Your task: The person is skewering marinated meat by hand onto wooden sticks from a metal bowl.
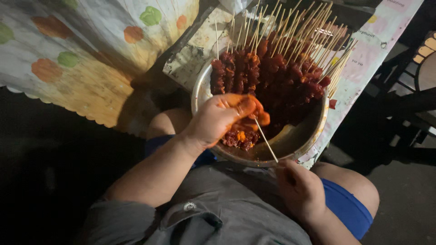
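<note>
Left hand (pixel 222 119) curls over the near side of a metal bowl (pixel 299 145), its sauce-smeared fingers closed on a piece of marinated meat (pixel 261 117), pinching it just above a loose heap of red meat chunks (pixel 239 137) in the bowl. Right hand (pixel 299 188) sits lower, by the person's lap, gripping the blunt end of a thin bamboo skewer (pixel 266 140); the stick slants up and left, its tip meeting the meat in the left fingers. Filled skewers (pixel 272 75) lie packed across the far half of the bowl, dark red meat toward the middle, bare stick ends fanning out past the rim toward the upper right. The bowl rests on a worn board (pixel 197 50) at the edge of the knees. To the left hangs a pale cloth (pixel 86 54) printed with orange and green blobs and a scalloped hem. On the right, a pale printed sheet (pixel 363 63) with small coloured marks runs under the bowl; its lettering is too small to make out.
</note>
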